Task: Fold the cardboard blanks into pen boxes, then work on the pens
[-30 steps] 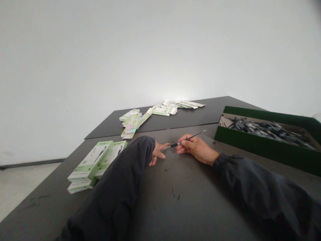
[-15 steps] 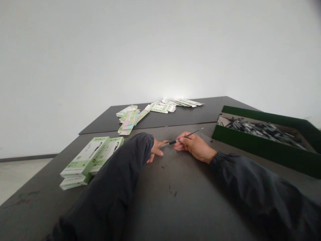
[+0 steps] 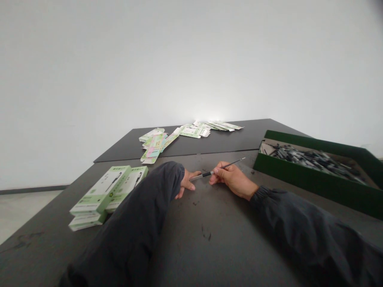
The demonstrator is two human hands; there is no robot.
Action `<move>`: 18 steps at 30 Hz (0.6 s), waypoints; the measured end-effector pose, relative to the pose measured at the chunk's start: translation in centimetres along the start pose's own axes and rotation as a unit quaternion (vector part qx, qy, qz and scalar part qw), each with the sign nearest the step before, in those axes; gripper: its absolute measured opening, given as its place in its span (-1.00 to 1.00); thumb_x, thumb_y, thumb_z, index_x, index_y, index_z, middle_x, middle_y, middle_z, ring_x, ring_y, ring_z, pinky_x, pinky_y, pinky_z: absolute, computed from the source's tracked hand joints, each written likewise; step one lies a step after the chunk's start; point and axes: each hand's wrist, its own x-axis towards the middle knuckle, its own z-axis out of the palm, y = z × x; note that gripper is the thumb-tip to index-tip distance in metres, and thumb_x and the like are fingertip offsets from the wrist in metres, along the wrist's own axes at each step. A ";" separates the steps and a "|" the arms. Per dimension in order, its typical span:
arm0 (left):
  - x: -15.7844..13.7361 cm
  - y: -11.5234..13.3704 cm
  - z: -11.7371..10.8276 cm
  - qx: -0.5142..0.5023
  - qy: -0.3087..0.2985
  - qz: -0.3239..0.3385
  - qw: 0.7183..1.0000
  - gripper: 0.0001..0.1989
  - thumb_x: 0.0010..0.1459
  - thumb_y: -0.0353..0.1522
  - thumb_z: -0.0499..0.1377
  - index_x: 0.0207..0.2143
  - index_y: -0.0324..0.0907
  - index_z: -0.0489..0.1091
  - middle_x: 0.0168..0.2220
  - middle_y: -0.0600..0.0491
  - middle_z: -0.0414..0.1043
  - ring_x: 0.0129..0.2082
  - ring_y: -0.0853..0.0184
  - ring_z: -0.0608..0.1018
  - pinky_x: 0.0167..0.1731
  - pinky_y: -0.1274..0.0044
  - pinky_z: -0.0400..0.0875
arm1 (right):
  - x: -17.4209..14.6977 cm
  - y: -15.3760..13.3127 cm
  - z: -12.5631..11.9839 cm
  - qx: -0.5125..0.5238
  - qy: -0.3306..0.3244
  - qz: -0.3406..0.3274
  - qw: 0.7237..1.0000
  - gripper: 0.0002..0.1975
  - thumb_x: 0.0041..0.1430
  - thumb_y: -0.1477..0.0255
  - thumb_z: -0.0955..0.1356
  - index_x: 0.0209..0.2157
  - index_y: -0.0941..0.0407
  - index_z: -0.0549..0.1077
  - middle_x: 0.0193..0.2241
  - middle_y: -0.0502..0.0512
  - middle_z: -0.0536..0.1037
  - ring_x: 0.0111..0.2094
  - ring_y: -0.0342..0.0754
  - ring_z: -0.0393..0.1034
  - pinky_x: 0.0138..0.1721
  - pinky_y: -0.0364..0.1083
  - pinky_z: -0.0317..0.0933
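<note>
My left hand [image 3: 186, 183] is closed on one end of a clear pen barrel [image 3: 197, 177] with a black grip. My right hand [image 3: 230, 178] pinches a thin dark pen refill [image 3: 233, 162], whose pointed end sticks out up and to the right. Barrel and refill lie nearly in one line, the grip end of the barrel meeting my right fingertips. How far the refill sits inside the barrel is hidden by those fingers. Both hands are low over the dark table [image 3: 191, 239].
Green-and-white pen boxes [image 3: 103, 189] are stacked left of my left arm. Flattened cartons [image 3: 191, 130] and a colourful strip of packaging [image 3: 155, 147] lie farther back. At right stands a dark green box [image 3: 314, 171] with many loose pen parts [image 3: 311, 157].
The view has tilted up slightly, so everything sits a little lower. Both hands keep their hold; the barrel and refill remain lined up, with slightly more of the barrel showing between the hands.
</note>
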 end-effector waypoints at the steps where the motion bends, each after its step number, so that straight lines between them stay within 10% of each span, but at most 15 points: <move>1: 0.0 0.0 0.0 -0.004 -0.006 0.012 1.000 -0.19 0.18 -0.27 -0.12 0.00 -0.24 -0.88 -0.57 0.09 0.41 -0.57 0.26 0.51 -0.56 0.42 0.41 | -0.1 -0.1 0.1 -0.001 -0.003 -0.001 1.000 -0.81 -0.02 0.34 0.30 -0.46 0.18 0.26 -0.56 0.06 0.47 -0.50 -0.12 0.39 -0.35 -0.05 0.26; 18: -0.2 0.0 0.2 0.013 0.019 -0.016 1.000 -0.19 0.19 -0.29 -0.12 -0.01 -0.24 -0.88 -0.62 0.12 0.40 -0.55 0.24 0.52 -0.54 0.44 0.40 | -0.4 -0.3 0.0 -0.074 -0.036 0.012 0.996 -0.78 0.00 0.30 0.29 -0.45 0.19 0.27 -0.51 0.10 0.49 -0.48 -0.11 0.40 -0.35 -0.08 0.23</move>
